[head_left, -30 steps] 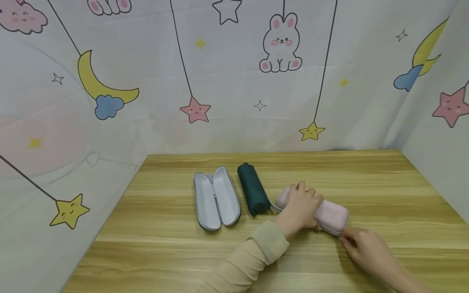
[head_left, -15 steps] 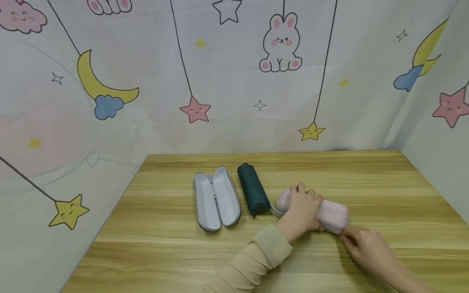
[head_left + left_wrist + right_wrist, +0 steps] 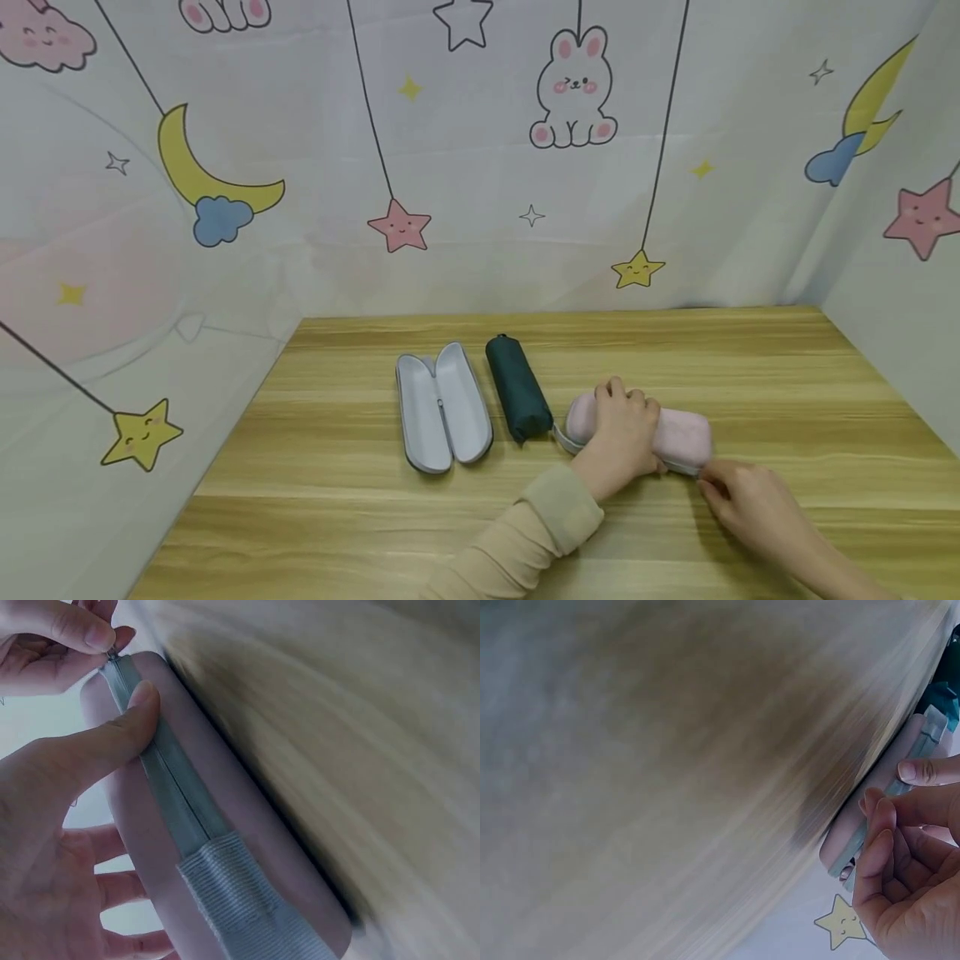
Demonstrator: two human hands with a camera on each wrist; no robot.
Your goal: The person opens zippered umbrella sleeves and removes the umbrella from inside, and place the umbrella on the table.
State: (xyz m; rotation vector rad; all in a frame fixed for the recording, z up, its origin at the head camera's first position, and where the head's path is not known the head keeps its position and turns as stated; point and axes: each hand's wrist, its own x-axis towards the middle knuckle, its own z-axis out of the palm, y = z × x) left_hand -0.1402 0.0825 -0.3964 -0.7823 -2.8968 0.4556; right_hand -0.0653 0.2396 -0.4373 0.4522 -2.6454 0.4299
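A pink zip-up glasses case [image 3: 684,437] lies on the table, right of the middle. My left hand [image 3: 624,432] grips it across the middle, and in the left wrist view its thumb [image 3: 124,731] presses along the grey zip [image 3: 176,787]. That zip runs from a ribbed grey strap [image 3: 232,881] to the far end. There my right hand [image 3: 753,500] pinches the small zip pull [image 3: 112,655] between thumb and forefinger. In the right wrist view, the grey edging parts near the end of the case [image 3: 844,832], below the right fingers.
Left of the pink case lies a dark green rolled bundle [image 3: 517,388], like a folded umbrella, close to the case's strap. Farther left, another glasses case [image 3: 467,408] lies unfolded, grey lining up. A printed curtain [image 3: 480,275] borders the wooden table [image 3: 337,533] behind and at the sides.
The pink case has turned slightly, its left end swinging toward the front of the table, and my left hand has shifted with it. My right hand stays at the zip pull, almost unmoved.
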